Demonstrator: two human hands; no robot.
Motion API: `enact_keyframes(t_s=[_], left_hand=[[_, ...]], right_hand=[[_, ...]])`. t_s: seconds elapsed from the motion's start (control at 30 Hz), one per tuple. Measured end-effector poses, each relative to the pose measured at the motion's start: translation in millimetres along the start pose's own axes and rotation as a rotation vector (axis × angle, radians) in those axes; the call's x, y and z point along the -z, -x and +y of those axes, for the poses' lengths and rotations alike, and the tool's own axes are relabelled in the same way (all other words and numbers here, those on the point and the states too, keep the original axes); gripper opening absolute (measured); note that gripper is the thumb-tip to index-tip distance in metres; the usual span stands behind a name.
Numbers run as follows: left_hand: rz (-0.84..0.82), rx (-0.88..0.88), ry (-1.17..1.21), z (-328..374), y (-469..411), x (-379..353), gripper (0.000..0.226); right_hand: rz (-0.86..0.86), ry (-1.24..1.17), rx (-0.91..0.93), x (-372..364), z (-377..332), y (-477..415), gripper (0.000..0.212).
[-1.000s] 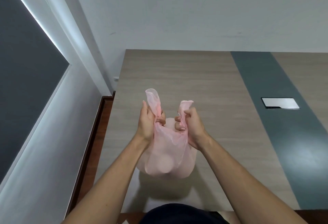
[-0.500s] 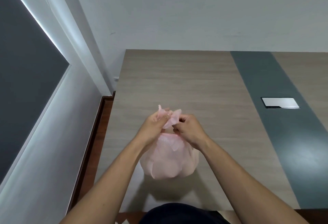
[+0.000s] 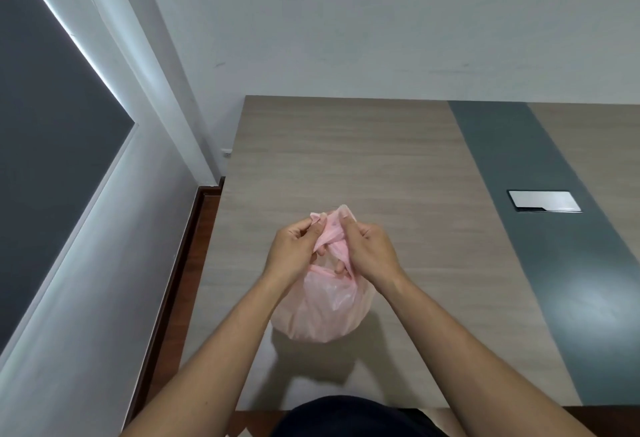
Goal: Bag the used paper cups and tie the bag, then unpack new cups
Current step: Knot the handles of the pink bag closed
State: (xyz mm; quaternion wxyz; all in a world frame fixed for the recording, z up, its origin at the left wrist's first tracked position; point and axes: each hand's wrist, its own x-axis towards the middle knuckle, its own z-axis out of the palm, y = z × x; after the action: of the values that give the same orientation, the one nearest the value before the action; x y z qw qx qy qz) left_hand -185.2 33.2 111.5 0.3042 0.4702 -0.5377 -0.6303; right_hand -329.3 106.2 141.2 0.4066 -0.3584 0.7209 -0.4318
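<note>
Bag count: one. A thin pink plastic bag (image 3: 322, 312) sits on the bench (image 3: 346, 159) a little below the middle of the frame. It is round and full at the bottom, and what fills it cannot be made out through the film. Its two handles (image 3: 331, 232) rise from the top and twist across each other between two bare grips.

The left grip (image 3: 294, 253), just left of the middle, has its fingers curled and pinches one handle between thumb and fingertips. The right grip (image 3: 372, 256), just beside it, is closed on the other handle, with its fingers tucked down into the twisted plastic. The two grips nearly meet above the bag's mouth. Whether a knot is already drawn tight cannot be told. Two bare forearms run up to them from the lower edge of the frame.

The bench has one wood-grain top crossed by one dark grey stripe (image 3: 512, 166) on the right. One silver rectangular plate (image 3: 543, 200) lies in that stripe at the right of the frame, well apart from the bag. One dark blind (image 3: 45, 125) fills the upper left, with one thin line of light along its edge. One strip of brown floor (image 3: 188, 246) shows between wall and bench at the left.
</note>
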Motion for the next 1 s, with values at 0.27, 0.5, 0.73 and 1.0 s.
enact_keyframes(t_s=[0.27,0.5,0.73,1.0], left_hand=[[0.017,-0.625,-0.534,-1,9,7,0.03],[0.045,-0.792,-0.69,-4,4,14,0.036],[0.188,-0.573,-0.572,-4,3,15,0.019],[-0.013,-0.152,-0.361,-3,-1,18,0.044]], right_hand=[[-0.006,0.245,-0.096,5,7,-9,0.064],[-0.262,0.188,-0.155,15,0,-6,0.021],[-0.37,0.133,-0.132,18,-8,6,0.04],[-0.603,0.119,-0.126,25,-22,18,0.028]])
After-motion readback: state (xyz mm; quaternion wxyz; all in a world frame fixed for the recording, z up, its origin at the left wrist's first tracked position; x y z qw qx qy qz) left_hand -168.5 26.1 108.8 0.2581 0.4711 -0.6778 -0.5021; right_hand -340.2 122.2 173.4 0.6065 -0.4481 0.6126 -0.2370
